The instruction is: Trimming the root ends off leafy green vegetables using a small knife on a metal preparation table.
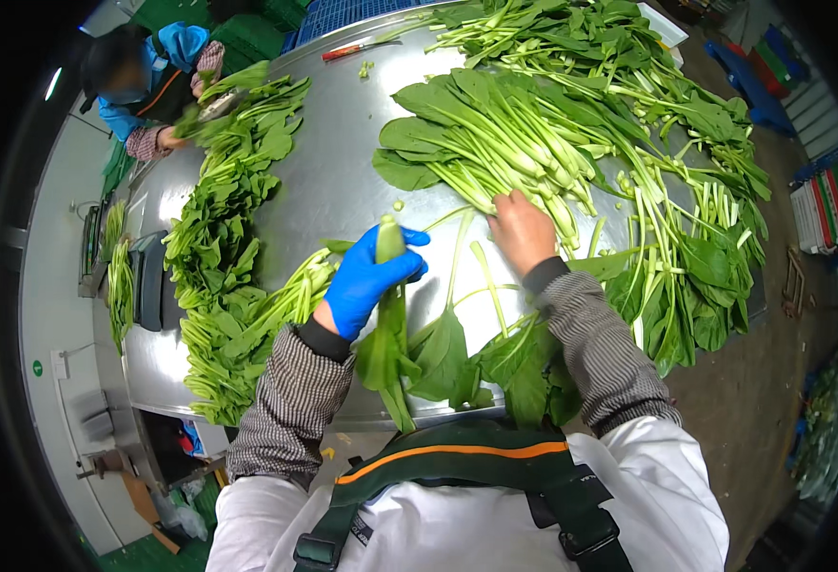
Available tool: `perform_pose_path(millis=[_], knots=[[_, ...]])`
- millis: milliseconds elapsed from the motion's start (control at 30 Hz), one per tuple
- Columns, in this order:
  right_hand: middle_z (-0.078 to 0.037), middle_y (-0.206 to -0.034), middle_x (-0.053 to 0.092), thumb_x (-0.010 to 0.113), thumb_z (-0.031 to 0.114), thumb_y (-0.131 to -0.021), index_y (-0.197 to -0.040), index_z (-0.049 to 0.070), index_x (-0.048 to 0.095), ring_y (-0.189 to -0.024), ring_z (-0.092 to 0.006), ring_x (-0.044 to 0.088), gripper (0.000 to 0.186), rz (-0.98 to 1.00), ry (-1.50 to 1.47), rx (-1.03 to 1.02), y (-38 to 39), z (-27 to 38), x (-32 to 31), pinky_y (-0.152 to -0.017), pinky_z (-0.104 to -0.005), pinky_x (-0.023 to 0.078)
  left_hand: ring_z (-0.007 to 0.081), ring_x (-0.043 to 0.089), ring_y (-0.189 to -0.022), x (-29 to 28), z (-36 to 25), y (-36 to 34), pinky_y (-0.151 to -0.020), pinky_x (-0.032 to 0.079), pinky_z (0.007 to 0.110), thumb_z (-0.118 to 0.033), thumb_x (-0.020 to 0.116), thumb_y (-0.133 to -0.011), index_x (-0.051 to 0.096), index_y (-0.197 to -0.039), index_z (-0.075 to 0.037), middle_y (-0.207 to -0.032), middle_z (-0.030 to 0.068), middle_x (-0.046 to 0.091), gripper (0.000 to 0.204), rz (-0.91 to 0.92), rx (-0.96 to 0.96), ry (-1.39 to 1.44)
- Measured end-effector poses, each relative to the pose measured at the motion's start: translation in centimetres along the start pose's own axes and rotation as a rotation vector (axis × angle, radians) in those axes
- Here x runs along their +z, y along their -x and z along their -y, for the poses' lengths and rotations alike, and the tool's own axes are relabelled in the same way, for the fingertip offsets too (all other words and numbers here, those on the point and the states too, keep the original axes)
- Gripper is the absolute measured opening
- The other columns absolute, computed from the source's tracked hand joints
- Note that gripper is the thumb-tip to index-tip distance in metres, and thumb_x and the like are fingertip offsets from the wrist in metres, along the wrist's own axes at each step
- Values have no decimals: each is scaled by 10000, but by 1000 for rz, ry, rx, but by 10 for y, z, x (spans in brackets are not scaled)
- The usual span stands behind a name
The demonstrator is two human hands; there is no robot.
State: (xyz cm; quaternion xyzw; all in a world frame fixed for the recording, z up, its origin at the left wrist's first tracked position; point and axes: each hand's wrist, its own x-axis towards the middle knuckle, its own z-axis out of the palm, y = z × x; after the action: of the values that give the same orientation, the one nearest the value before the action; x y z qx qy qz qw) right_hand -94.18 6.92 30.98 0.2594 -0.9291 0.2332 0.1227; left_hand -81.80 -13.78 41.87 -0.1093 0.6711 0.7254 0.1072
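My left hand [369,281], in a blue glove, grips a pale stalk [390,238] of leafy greens upright, its leaves hanging down over my wrist side. My bare right hand [519,229] has its fingers curled on stalk ends at the lower edge of a large pile of greens [476,133]. Loose leaves and stems [438,353] lie between my hands at the near edge of the steel table [323,143]. Small cut stem pieces lie near my left hand.
Greens form a long heap [228,219] on the left and another [724,248] on the right. A red-handled knife [343,52] lies at the back. A co-worker [152,86] handles greens at upper left. Crates [824,210] stand on the floor at right.
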Motion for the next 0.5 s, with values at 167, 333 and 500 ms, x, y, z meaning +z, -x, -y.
perform_pose_path(millis=[167, 333, 500], knots=[[-130, -821, 581, 639, 111, -720, -778, 78, 565, -699, -267, 618, 100, -46, 391, -57, -10, -2, 39, -522, -401, 505, 111, 583, -707, -10, 6, 13, -671, 491, 251, -87, 655, -845, 609, -1132, 10, -847, 52, 620, 306, -125, 12, -82], [-130, -795, 593, 676, 181, -748, -782, 44, 586, -748, -328, 608, 167, -37, -35, 39, -1, 12, -18, -630, -426, 495, 99, 608, -726, -6, 19, 13, -698, 516, 259, -15, 719, -802, 635, -1157, -20, -890, 25, 663, 365, -249, 81, -180], [-149, -801, 580, 688, 208, -782, -927, 8, 642, -760, -339, 597, 252, 39, -356, 13, 19, 24, -102, -655, -418, 479, 254, 633, -879, 22, 3, 0, -800, 505, 336, -135, 780, -736, 625, -1234, -107, -1067, 81, 670, 523, -233, 726, -963]])
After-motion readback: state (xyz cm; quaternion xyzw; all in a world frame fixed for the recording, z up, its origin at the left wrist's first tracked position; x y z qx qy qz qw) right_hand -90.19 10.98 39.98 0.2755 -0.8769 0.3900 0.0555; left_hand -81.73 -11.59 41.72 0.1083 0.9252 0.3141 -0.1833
